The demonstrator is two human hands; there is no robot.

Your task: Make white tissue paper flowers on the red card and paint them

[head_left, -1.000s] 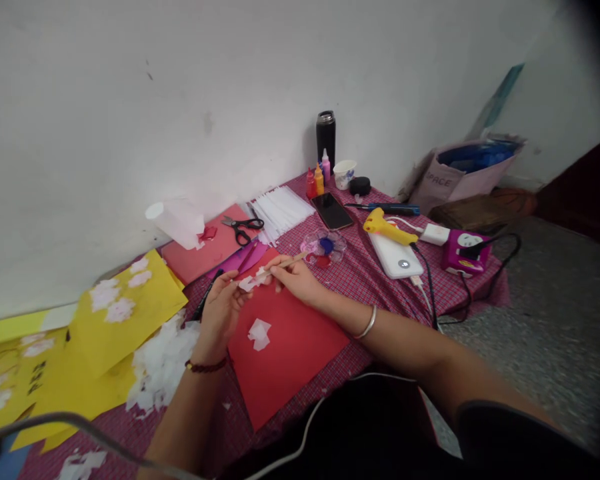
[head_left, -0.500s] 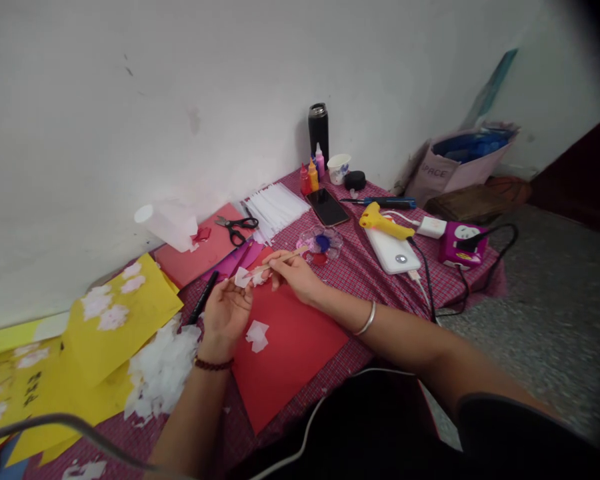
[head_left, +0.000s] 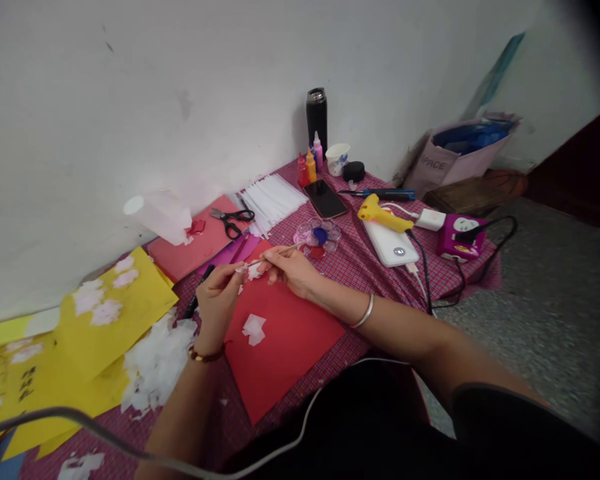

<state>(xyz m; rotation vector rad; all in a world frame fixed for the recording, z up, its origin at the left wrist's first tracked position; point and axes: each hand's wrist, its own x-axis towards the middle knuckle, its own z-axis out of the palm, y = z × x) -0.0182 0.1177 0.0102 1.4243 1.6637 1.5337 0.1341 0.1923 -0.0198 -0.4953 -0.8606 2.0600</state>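
Observation:
Above the red paper sheet (head_left: 290,347), my left hand (head_left: 219,303) pinches a small piece of white tissue paper (head_left: 241,269) between thumb and fingers. My right hand (head_left: 290,270) is closed around a thin wooden stick (head_left: 280,251), whose one end points at the tissue piece. Close under the hands is a crumpled white paper bit (head_left: 255,271). Another white tissue piece (head_left: 254,329) lies flat on the red sheet. Beyond the right hand stands a clear flower-shaped palette (head_left: 330,233) with pink, blue and red paint.
White tissue scraps (head_left: 157,363) and yellow sheets with pale paper flowers (head_left: 120,313) lie at left. Scissors (head_left: 233,221) rest on red paper. Small paint bottles (head_left: 310,167), a phone (head_left: 325,199), a yellow glue gun (head_left: 385,217), a power bank (head_left: 393,245) and cables stand at right.
My left hand has turned over from palm up, its fingers now pinched on the tissue piece. The stick stays in my right hand. The view has shifted slightly.

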